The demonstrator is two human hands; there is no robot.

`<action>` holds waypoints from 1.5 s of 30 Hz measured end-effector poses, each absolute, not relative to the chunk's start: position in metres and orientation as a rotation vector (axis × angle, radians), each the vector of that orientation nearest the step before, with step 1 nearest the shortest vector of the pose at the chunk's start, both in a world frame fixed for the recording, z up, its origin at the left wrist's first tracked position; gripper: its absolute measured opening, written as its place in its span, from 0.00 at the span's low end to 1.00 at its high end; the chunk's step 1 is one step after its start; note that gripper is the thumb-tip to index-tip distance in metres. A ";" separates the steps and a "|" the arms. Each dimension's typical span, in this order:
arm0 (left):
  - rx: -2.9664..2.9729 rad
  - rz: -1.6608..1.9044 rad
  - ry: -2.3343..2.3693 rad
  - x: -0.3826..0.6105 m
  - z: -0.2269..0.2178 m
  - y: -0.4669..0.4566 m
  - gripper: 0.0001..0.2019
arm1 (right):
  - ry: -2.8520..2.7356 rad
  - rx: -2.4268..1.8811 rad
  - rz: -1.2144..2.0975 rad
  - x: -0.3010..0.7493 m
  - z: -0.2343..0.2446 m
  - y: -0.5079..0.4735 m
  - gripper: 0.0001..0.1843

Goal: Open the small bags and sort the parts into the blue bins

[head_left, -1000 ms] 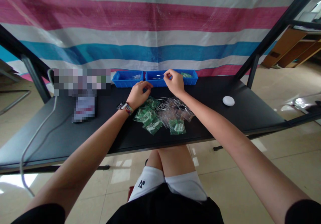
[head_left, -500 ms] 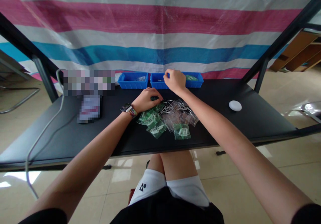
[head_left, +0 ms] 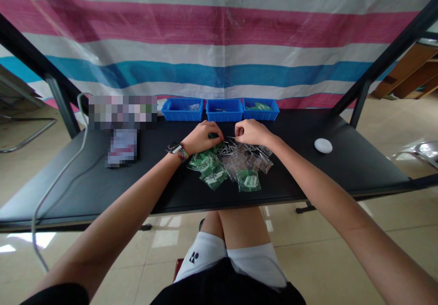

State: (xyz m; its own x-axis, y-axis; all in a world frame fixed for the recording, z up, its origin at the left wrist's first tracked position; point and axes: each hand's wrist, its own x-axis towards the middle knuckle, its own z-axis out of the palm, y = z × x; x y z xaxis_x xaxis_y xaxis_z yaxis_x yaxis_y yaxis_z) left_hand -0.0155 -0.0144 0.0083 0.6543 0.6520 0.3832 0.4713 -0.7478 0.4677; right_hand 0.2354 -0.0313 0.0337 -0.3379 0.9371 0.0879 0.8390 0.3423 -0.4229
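In the head view, metal sticks [head_left: 225, 149] are being carried by the black counter [head_left: 359, 170], mid-frame. The left hand [head_left: 201, 137] is being held, fingers bent, at their upper left; the right hand [head_left: 253, 131], fingers curled, at their upper right. Whether any stick is being pinched cannot be told.

Fingertips tucked away on my right hand [head_left: 253, 132], and whether they pinch one of those thin metal pins [head_left: 227, 148], it's too tiny to call! My left hand [head_left: 202, 137] covers part of the green packets [head_left: 207, 162]. Mosaic swallows a slab [head_left: 122, 147] over left; the striped sheet [head_left: 224, 24] runs off the top, the wooden cabinet [head_left: 405, 73] off the right.
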 end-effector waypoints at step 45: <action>2.226 1.236 1.052 -0.008 0.032 -0.036 0.20 | -1.642 -0.867 0.751 0.214 0.015 -0.041 0.11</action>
State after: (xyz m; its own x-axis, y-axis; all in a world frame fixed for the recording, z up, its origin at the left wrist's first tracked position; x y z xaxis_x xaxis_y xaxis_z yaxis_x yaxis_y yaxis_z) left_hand -0.0079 -0.0355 0.0316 0.3312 0.7637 0.5541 0.4252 -0.6451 0.6349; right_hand 0.2138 -0.0415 0.0154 -0.1529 0.8441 0.5139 0.1629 0.5345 -0.8293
